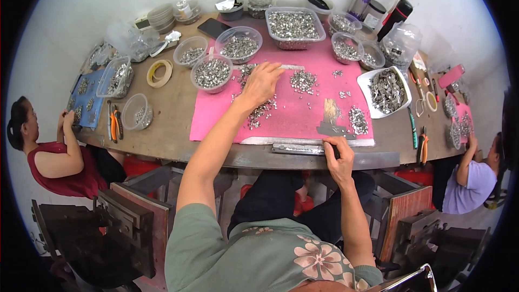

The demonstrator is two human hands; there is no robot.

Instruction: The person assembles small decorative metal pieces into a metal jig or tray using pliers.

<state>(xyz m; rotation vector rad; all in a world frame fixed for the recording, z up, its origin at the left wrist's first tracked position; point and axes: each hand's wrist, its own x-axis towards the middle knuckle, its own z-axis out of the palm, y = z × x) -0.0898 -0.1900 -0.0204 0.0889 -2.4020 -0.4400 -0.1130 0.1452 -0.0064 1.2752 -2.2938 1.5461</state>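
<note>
Loose small parts at the table's front edge; spill and mixing risk noted

The right grip [339,157] is closed around the right end of a long dark bar [277,148], at the lower centre of the frame. The bar lies along the front edge of the table [167,143]; silver material lines its upper side, too small to identify. The left grip [263,84], at the centre, reaches over a heap of metal bits [263,113], back of the hand upward, fingers extended. Whether it pinches a bit cannot be told.

The heap lies on a pink mat [216,121]. Right of it stand a second pile [303,81], a bundle of thin brass-coloured rods [331,111] and a smaller pile [358,120] near the mat's right side. A round clear tub [211,88] of bits stands just beside the left forearm; a white dish [365,89] of larger-looking pieces sits right of centre.

Judged risks: a tilt of the bar at the edge could drop whatever lines it to the floor. A sideways sweep of the left forearm could knock the tub or scatter the heap. The piles lie near one another with no divider visible, so a careless drag could mix them.
</note>
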